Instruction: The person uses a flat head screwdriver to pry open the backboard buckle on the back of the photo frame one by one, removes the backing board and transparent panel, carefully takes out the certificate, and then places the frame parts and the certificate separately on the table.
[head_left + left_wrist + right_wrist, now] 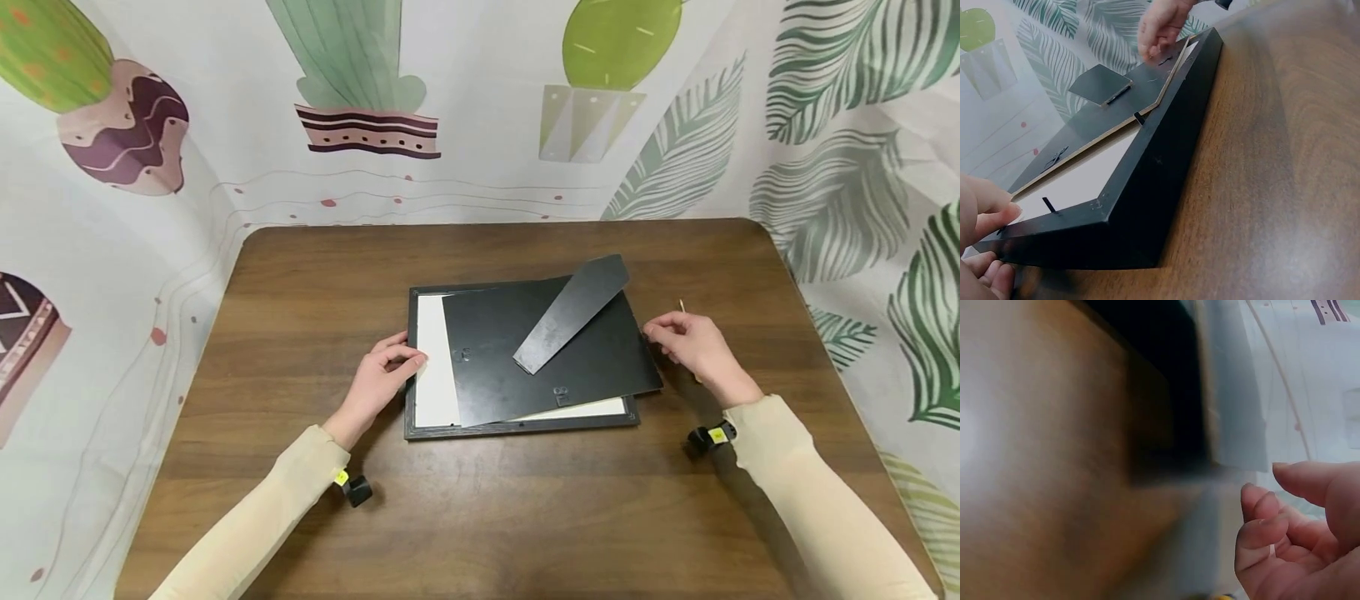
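A black picture frame point(522, 429) lies back-up on the wooden table, a white sheet point(435, 367) showing inside its rim. Askew over it rests the black backing board point(487, 333), which carries a grey-black easel leg point(573, 312); its right end overhangs the frame. My left hand point(378, 375) grips the frame's left side, thumb on top and fingers below, as the left wrist view shows. At the board's right edge, my right hand point(693, 342) pinches with thumb and index finger, the other fingers curled. Small dark tabs point(1049, 204) stick up from the frame's rim.
The brown table point(315, 275) extends around the frame on every side. Behind it hangs a white cloth point(487, 100) printed with cacti and leaves. A black wrist camera point(360, 490) hangs under the left cuff, another point(701, 440) by the right.
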Demonstrator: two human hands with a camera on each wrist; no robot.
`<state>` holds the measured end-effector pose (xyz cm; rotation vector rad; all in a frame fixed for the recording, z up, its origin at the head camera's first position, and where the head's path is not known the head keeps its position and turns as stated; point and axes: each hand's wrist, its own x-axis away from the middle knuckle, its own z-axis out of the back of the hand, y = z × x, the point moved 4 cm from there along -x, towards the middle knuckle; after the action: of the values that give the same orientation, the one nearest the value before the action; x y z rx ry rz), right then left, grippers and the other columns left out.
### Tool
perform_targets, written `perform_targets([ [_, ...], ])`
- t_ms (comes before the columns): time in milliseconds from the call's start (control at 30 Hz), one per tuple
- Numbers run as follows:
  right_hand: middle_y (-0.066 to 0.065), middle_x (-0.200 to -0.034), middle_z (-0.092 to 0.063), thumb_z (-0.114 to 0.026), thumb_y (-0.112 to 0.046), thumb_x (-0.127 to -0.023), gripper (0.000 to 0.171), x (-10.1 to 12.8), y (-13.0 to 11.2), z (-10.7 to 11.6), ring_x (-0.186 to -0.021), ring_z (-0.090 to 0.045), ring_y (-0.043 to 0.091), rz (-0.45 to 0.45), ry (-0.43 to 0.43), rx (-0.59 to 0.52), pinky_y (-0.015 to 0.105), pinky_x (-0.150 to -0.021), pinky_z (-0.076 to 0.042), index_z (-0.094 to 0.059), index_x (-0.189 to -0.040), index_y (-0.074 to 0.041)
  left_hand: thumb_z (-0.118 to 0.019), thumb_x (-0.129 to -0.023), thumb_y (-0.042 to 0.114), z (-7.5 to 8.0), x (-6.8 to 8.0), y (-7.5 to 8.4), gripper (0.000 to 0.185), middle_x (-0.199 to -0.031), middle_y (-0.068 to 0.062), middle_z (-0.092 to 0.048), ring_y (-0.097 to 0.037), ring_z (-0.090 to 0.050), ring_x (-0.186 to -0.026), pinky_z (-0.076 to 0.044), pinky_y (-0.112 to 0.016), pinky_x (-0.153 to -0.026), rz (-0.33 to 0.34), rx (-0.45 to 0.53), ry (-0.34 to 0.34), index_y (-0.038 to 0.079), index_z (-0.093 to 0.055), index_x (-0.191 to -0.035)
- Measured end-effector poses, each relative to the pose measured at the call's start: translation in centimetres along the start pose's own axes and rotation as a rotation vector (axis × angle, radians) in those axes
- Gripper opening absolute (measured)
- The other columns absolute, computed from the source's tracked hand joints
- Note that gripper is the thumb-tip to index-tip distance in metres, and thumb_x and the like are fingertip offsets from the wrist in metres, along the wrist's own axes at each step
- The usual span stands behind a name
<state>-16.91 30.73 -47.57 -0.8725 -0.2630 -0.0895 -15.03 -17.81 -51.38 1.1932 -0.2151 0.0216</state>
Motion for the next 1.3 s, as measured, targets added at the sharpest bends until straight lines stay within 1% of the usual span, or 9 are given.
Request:
perform_targets([
  [133, 0.020, -0.106, -0.071, -0.061, -0.031, -0.107, 0.041, -1.8, -0.8, 0.9, -0.078, -0.063, 0.019, 0.009, -0.045, 0.015, 0.025, -0.063, -0.055, -0.069, -0.126, 0.004, -0.073, -0.100, 0.018, 0.1, 0.0, -0.1, 0.023, -0.157, -0.015, -0.048, -0.031, -0.044, -0.146, -0.048, -0.047, -0.108, 0.005, 0.018, -0.003, -0.002, -0.078, -0.111],
  [233, 0.020, -0.112, -0.072, -0.059, -0.028, -0.108, 0.041, -3.5, -0.8, 0.9, -0.081, -0.062, 0.017, 0.000, -0.099, -0.019, 0.024, -0.066, -0.055, -0.066, -0.131, 0.006, -0.073, -0.100, 0.019, 0.1, 0.0, -0.1, 0.025, -0.157, -0.015, -0.047, -0.032, -0.043, -0.147, -0.048, -0.049, -0.109, 0.004, 0.021, -0.010, -0.002, -0.077, -0.112],
  [467, -0.001, -0.097, -0.064, -0.058, -0.027, -0.109, 0.046, -6.0, -0.6, -0.1, -0.079, -0.057, 0.007, -0.062, -0.171, -0.201, 0.020, -0.070, -0.053, -0.059, -0.135, 0.011, -0.073, -0.100, 0.019, 0.0, 0.0, -0.1, 0.025, -0.158, -0.016, -0.046, -0.032, -0.042, -0.147, -0.047, -0.051, -0.111, 0.007, 0.018, -0.018, -0.002, -0.077, -0.112],
  [633, -0.005, -0.089, -0.058, -0.057, -0.022, -0.109, 0.046, -7.2, 0.0, -0.6, -0.074, -0.053, 0.005, -0.089, -0.225, -0.310, 0.019, -0.066, -0.050, -0.053, -0.140, 0.012, -0.073, -0.100, 0.021, 0.1, 0.1, -0.2, 0.025, -0.158, -0.017, -0.046, -0.034, -0.042, -0.147, -0.047, -0.052, -0.111, 0.004, 0.008, -0.023, -0.001, -0.078, -0.111],
  [800, -0.008, -0.078, -0.056, -0.061, -0.019, -0.107, 0.033, -7.8, 0.1, -0.9, -0.069, -0.051, 0.004, -0.109, -0.280, -0.352, 0.017, -0.061, -0.047, -0.061, -0.128, 0.006, -0.070, -0.102, 0.019, 0.2, 0.2, -0.3, 0.023, -0.158, -0.017, -0.046, -0.033, -0.040, -0.149, -0.045, -0.053, -0.113, -0.002, 0.004, -0.029, -0.001, -0.078, -0.110],
  [933, -0.008, -0.075, -0.058, -0.062, -0.015, -0.106, 0.011, -8.0, -0.1, -1.0, -0.066, -0.050, 0.002, -0.120, -0.349, -0.411, 0.015, -0.057, -0.043, -0.071, -0.109, -0.008, -0.070, -0.102, 0.016, 0.3, 0.1, -0.3, 0.020, -0.158, -0.017, -0.046, -0.033, -0.041, -0.148, -0.046, -0.053, -0.112, -0.006, -0.002, -0.028, 0.000, -0.078, -0.110],
  [1067, -0.008, -0.077, -0.060, -0.057, -0.010, -0.108, 0.021, -7.8, 0.1, -0.8, -0.068, -0.053, 0.004, -0.138, -0.405, -0.507, 0.016, -0.062, -0.045, -0.072, -0.095, -0.017, -0.069, -0.101, 0.009, 0.2, 0.0, -0.4, 0.019, -0.158, -0.017, -0.046, -0.034, -0.043, -0.147, -0.048, -0.052, -0.110, -0.017, 0.003, -0.036, 0.001, -0.078, -0.116],
  [1200, -0.008, -0.081, -0.062, -0.052, -0.005, -0.108, 0.027, -7.1, 0.6, -0.5, -0.072, -0.057, 0.005, -0.178, -0.408, -0.633, 0.019, -0.068, -0.051, -0.072, -0.094, -0.017, -0.068, -0.101, 0.007, 0.3, -0.1, -0.5, 0.023, -0.160, -0.017, -0.044, -0.036, -0.045, -0.145, -0.048, -0.053, -0.110, -0.018, 0.003, -0.048, 0.003, -0.076, -0.122],
  [1300, -0.006, -0.080, -0.062, -0.053, -0.003, -0.107, 0.026, -6.1, 0.9, -0.1, -0.070, -0.058, 0.005, -0.195, -0.380, -0.710, 0.018, -0.067, -0.052, -0.072, -0.094, -0.015, -0.067, -0.102, 0.009, 0.4, -0.1, -0.6, 0.024, -0.161, -0.016, -0.043, -0.036, -0.046, -0.144, -0.048, -0.052, -0.109, -0.012, -0.003, -0.059, 0.004, -0.075, -0.124],
])
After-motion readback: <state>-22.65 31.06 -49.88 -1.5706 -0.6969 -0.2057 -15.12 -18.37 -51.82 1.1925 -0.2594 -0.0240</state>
